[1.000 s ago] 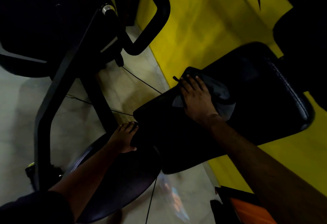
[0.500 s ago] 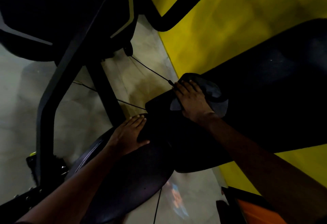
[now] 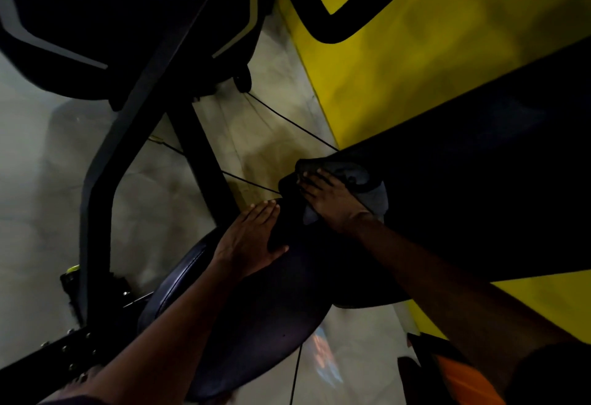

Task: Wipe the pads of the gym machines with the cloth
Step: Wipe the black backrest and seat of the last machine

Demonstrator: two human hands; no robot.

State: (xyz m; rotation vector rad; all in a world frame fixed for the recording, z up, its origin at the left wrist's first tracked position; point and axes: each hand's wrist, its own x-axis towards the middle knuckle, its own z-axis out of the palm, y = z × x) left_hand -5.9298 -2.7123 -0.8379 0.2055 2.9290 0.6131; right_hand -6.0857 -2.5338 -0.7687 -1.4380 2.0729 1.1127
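Well, I'm pressing the cloth (image 3: 374,193) onto the back pad (image 3: 479,206) under my flat right hand (image 3: 332,204). It's looking limp, probably bunching unless palmed mid-cloth. My left hand (image 3: 252,241) is resting flat on the seat pad (image 3: 256,324).

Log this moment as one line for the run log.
stage: wiping | right hand: flat, presses cloth on long pad, near its end | left hand: flat, rests on seat pad

Our left hand (image 3: 252,238): lay flat, palm down, fingers straight and together, thumb spread to the right.
Our right hand (image 3: 329,199): lay palm down, fingers stretched forward, pressing.
Our left forearm (image 3: 166,324): reached in bare from lower left.
Our right forearm (image 3: 447,280): reached in bare from lower right.
Our hands: near each other, not touching.
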